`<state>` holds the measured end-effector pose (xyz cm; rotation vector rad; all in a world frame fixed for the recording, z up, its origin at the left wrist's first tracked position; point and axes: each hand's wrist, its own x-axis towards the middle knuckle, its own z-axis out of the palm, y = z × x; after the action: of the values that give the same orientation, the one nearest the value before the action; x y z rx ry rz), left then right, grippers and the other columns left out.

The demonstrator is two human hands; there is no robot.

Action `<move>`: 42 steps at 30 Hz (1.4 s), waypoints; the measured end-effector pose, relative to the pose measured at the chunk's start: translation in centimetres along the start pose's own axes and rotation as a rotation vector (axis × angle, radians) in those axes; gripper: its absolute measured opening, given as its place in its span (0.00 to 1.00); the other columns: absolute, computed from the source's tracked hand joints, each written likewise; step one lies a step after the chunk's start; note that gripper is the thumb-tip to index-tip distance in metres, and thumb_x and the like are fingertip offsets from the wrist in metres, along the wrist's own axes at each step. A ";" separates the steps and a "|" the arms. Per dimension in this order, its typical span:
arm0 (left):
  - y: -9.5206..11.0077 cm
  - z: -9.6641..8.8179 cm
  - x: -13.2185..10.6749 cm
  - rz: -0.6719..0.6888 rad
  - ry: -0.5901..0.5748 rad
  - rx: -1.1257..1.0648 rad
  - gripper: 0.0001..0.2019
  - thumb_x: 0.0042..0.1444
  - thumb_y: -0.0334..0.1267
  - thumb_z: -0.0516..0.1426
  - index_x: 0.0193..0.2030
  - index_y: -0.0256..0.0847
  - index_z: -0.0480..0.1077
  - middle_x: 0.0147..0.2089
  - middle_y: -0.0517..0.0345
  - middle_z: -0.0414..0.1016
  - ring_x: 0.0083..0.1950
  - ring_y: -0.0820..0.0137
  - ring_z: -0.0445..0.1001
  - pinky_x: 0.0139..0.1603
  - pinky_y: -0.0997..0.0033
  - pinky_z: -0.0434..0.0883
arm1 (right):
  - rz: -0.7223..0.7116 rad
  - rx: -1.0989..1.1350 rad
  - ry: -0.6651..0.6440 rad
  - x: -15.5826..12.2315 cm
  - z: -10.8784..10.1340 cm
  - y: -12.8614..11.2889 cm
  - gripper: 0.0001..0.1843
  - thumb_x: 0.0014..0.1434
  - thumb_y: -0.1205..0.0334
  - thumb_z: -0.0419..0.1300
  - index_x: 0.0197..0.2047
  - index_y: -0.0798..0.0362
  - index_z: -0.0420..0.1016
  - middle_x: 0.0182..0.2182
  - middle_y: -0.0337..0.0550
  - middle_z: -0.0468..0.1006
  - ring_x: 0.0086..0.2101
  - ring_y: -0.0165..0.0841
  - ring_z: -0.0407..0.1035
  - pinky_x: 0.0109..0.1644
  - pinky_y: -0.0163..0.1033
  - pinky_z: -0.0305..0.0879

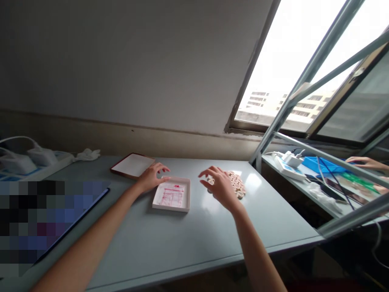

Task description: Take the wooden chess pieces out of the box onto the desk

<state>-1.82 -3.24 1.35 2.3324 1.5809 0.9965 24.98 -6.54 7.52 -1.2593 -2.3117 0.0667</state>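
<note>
A shallow white box (186, 207) with pink and red line drawing on its inside bottom stands on the grey table. My left hand (151, 177) is at its far left corner, thumb along the rim and fingers apart, not wrapped round anything. To the right of the box, my right hand (220, 184) hovers with fingers curved and a gap between thumb and fingertips. A small round wooden piece (210, 180) with dark markings shows in that gap; it appears to lie on the table. Several similar round wooden pieces (238, 185) lie clustered beyond my right hand, partly hidden by it.
A box lid (132, 165) with a dark red edge and white inside lies behind my left hand. Power strips with plugs (39, 160) and a pixelated flat screen (60, 223) are at left. Metal frame bars (276, 117) stand at right, with another person's hands (367, 163) beyond.
</note>
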 end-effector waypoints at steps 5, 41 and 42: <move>-0.6 0.4 -0.1 -0.055 -0.072 -0.003 0.14 0.49 0.49 0.51 0.32 0.41 0.71 0.32 0.58 0.69 0.30 0.71 0.66 0.33 0.71 0.64 | 0.215 -0.223 -0.076 -6.6 -2.6 6.4 0.06 0.52 0.58 0.58 0.35 0.48 0.70 0.38 0.40 0.71 0.41 0.37 0.63 0.41 0.40 0.53; 1.0 1.3 -0.3 -0.093 -0.235 -0.163 0.19 0.42 0.50 0.58 0.36 0.38 0.72 0.38 0.53 0.72 0.37 0.67 0.69 0.35 0.73 0.64 | 0.015 -0.088 -0.065 -1.4 0.7 3.1 0.07 0.52 0.62 0.58 0.37 0.49 0.72 0.36 0.42 0.70 0.37 0.35 0.65 0.41 0.39 0.58; 1.0 1.3 -0.3 -0.095 -0.236 -0.160 0.19 0.42 0.50 0.58 0.36 0.38 0.72 0.38 0.53 0.72 0.37 0.67 0.69 0.35 0.73 0.63 | 0.042 -0.147 -0.086 -2.1 0.3 4.0 0.08 0.51 0.61 0.59 0.37 0.49 0.72 0.38 0.43 0.70 0.40 0.37 0.64 0.42 0.40 0.57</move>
<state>-0.32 -3.60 0.70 2.1559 1.4497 0.7635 28.85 -5.93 5.31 -1.4025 -2.4006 -0.0370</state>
